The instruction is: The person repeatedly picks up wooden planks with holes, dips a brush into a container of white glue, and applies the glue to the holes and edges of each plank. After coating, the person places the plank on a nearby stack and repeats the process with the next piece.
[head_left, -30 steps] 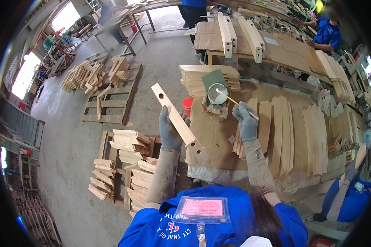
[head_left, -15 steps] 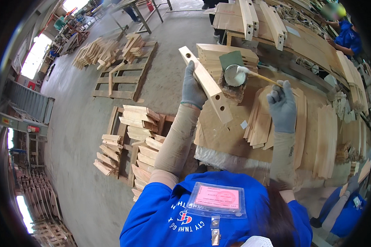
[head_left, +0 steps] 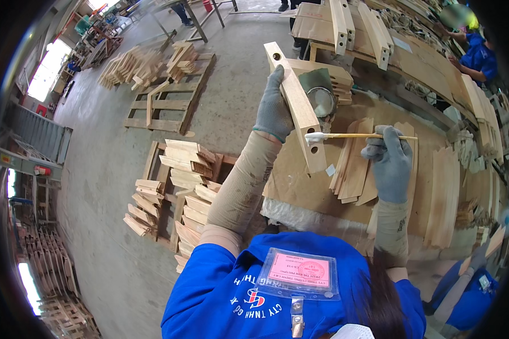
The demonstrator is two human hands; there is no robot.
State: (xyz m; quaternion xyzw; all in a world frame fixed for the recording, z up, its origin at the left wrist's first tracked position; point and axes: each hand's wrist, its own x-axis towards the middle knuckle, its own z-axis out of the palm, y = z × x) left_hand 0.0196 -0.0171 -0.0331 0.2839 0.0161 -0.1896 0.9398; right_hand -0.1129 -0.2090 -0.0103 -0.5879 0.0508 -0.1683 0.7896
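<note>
My left hand (head_left: 275,107), in a grey glove, grips a long pale wooden piece (head_left: 296,101) with a round hole near each end and holds it tilted above the bench. My right hand (head_left: 389,161), also gloved, holds a thin wooden stick with a white glue-covered tip (head_left: 356,136). The tip touches the wooden piece just above its lower hole. Behind the piece sits a small round tin of glue (head_left: 322,100) on a stack of wood.
Curved wooden slats (head_left: 356,164) lie fanned on the brown workbench (head_left: 305,186), more (head_left: 449,192) to the right. Stacks of wooden parts (head_left: 186,186) sit on a pallet on the floor at left. Another person in blue (head_left: 478,53) works at the far right.
My left hand has lifted the wooden piece higher and more upright. My right hand has brought the stick from the tin across to the piece's lower end.
</note>
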